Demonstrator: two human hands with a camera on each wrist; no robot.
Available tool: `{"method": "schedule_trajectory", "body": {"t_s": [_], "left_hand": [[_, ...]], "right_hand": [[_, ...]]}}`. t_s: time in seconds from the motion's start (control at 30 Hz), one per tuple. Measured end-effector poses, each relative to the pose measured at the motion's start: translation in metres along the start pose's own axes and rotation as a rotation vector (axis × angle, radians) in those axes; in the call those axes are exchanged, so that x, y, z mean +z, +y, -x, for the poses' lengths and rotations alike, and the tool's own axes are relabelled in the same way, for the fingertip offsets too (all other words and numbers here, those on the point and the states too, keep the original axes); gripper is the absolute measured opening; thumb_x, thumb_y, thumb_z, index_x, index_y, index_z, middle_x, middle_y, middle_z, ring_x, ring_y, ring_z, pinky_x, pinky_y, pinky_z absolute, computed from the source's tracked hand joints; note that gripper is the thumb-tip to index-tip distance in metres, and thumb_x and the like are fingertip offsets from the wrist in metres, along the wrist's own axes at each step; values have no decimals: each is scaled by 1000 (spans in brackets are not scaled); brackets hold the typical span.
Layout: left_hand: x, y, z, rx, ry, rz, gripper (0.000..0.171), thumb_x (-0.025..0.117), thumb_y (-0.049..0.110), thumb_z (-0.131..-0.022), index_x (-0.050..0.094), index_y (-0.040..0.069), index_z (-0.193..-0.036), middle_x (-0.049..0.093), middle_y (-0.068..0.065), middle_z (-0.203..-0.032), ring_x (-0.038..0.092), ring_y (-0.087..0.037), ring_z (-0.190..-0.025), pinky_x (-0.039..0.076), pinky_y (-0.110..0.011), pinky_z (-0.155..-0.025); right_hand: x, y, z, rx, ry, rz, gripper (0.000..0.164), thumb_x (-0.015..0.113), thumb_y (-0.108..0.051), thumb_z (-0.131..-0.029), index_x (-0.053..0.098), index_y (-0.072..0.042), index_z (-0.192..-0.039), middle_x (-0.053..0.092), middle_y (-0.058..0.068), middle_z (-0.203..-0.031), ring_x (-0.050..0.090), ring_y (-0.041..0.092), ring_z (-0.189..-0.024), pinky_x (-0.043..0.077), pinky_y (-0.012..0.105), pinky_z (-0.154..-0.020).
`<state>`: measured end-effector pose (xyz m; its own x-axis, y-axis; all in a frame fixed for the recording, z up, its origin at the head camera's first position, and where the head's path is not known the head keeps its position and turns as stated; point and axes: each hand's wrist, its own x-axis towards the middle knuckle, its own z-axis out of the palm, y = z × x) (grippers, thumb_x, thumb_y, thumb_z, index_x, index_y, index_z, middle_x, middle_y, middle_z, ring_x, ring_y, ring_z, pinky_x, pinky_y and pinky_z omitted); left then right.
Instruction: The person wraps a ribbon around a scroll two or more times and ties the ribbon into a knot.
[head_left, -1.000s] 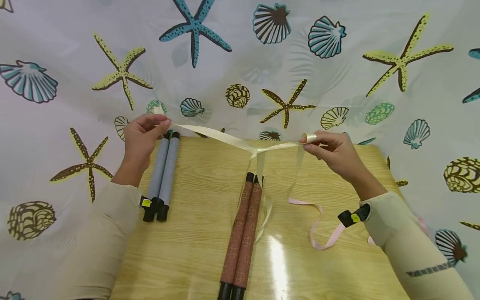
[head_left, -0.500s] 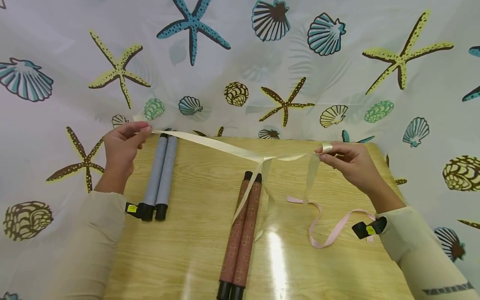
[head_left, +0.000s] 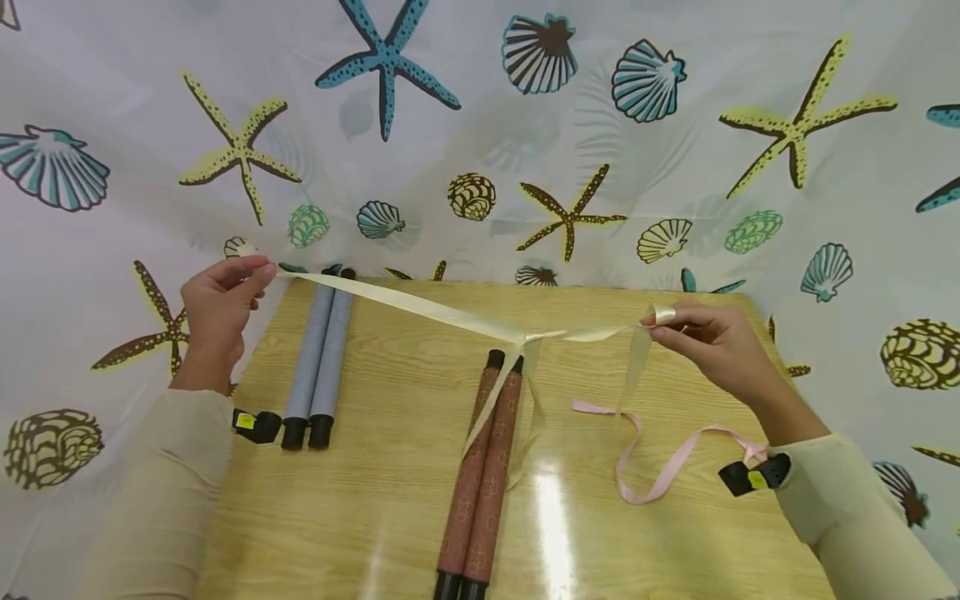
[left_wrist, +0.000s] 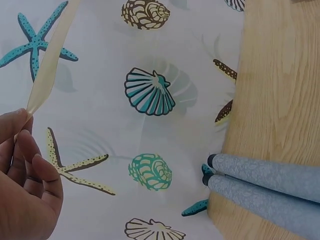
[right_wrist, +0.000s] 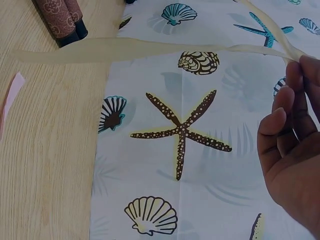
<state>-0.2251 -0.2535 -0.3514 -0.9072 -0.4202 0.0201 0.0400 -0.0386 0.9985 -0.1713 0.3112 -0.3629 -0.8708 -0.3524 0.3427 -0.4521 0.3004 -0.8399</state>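
Observation:
A cream satin ribbon [head_left: 420,307] stretches in the air between both hands, with a knot-like crossing near its middle and loose tails hanging below. My left hand [head_left: 221,312] pinches one end between thumb and fingers at the table's far left. On the other side, my right hand [head_left: 712,346] pinches the ribbon, a small loop standing over its fingers and a tail dropping down. Under the crossing lie two brown patterned rolls [head_left: 480,475] with black ends, side by side; a ribbon tail passes in front of them. In the right wrist view, fingertips [right_wrist: 295,67] grip the ribbon.
Two grey-blue rolls [head_left: 318,350] with black ends lie at the left of the wooden table [head_left: 405,517]. A pink ribbon [head_left: 675,458] curls on the right side. Behind hangs a white curtain [head_left: 450,142] printed with starfish and shells.
Both hands have moved apart and slightly down, the left toward the left and the right toward the right. The cream ribbon between them is longer, its crossing lower.

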Motion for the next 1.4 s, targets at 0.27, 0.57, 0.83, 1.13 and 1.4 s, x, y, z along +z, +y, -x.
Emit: {"method": "schedule_trajectory", "body": {"t_s": [0.27,0.57,0.83,1.13,1.4], "left_hand": [[-16,-3,-4,-27,56,23,9,82,13,-82,79,14,-90,74,12,-75,57,-5,-58,45,-16,-52],[-27,-4,-7,-58,101,-32,15,83,18,-80,80,14,-94,73,15,-74,58,-4,-58,45,-16,-52],[-39,-10,-9,-130,148,-140,24,82,27,-81,78,17,-103,71,20,-75,58,-3,-63,45,-15,-55],[-49,-16,-10,-135,144,-124,21,83,25,-81,79,17,-100,70,19,-73,58,-2,-63,44,-15,-54],[-72,-21,-13,-148,139,-71,14,84,21,-80,79,18,-92,71,17,-76,58,-3,-63,44,-15,-52]], "right_hand": [[-1,-6,9,44,31,27,20,61,7,-94,75,-3,-104,75,-13,-105,69,0,-94,54,13,-80],[-3,-3,15,65,67,134,14,61,2,-96,75,0,-100,73,-18,-95,62,-1,-76,49,13,-67],[0,-4,16,79,179,280,10,66,-2,-94,75,-2,-91,65,-23,-81,49,4,-61,37,22,-55],[-3,1,32,110,172,297,10,67,-2,-93,75,-5,-88,64,-21,-79,48,6,-61,35,24,-55],[-10,10,54,149,144,305,9,65,0,-94,74,-1,-92,67,-22,-83,58,0,-68,46,14,-64]]}}
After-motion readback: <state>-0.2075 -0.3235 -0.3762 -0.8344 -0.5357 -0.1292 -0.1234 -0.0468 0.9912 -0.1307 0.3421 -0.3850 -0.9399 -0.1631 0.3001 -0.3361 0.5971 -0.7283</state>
